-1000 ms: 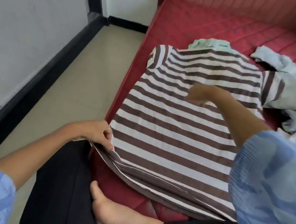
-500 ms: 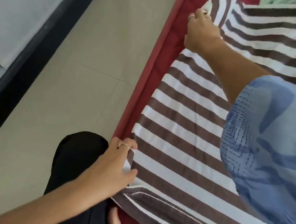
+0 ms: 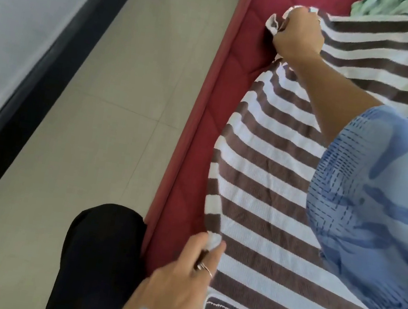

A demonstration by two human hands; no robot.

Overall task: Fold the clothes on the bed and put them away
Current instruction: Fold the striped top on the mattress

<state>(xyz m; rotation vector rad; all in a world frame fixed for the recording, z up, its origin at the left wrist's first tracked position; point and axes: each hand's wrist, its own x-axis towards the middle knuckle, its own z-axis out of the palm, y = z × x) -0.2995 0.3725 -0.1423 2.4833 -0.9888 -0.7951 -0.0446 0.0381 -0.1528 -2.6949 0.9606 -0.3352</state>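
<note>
A brown-and-white striped shirt (image 3: 270,170) lies spread on the red mattress (image 3: 200,137), back side up. My right hand (image 3: 298,33) grips the shirt's left sleeve at the top, bunched in its fingers. My left hand (image 3: 187,272) pinches the shirt's left side edge near the hem. The edge between both hands is lifted off the mattress and curves inward. My blue sleeve covers part of the shirt at the right.
A pale green garment (image 3: 376,5) lies beyond the shirt's collar at the top. My knee in black trousers (image 3: 101,258) is beside the mattress edge. Beige floor tiles (image 3: 97,110) and a wall with a black skirting (image 3: 35,79) lie to the left.
My right hand has closed round the left sleeve and my left hand has pinched the side edge. Both have raised the shirt's left edge off the mattress and drawn it inward.
</note>
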